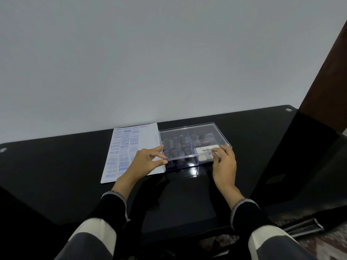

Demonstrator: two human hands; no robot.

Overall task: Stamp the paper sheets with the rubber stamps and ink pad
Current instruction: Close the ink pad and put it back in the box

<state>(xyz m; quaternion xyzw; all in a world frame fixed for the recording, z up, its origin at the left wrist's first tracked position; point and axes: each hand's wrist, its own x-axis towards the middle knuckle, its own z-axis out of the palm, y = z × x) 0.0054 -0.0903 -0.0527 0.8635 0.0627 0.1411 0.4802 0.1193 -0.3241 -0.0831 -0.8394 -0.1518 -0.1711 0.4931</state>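
Black glossy worktop point(75, 166) against a pale wall. A clear plastic box point(195, 145) with its lid on lies flat on it, holding dark rubber stamps point(175, 142) in the left compartment and a white ink pad point(206, 152) in the right front one. Just left of the box, touching its edge, lies a stack of paper sheets point(129, 147), top sheet covered in blue imprints (SAMPLE, AIR MAIL, FRAGILE, AMENDED). Left hand point(148, 162) pinches the box's front left corner between thumb and fingers. Right hand point(224, 162) curls its fingers over the front right edge, gripping it.
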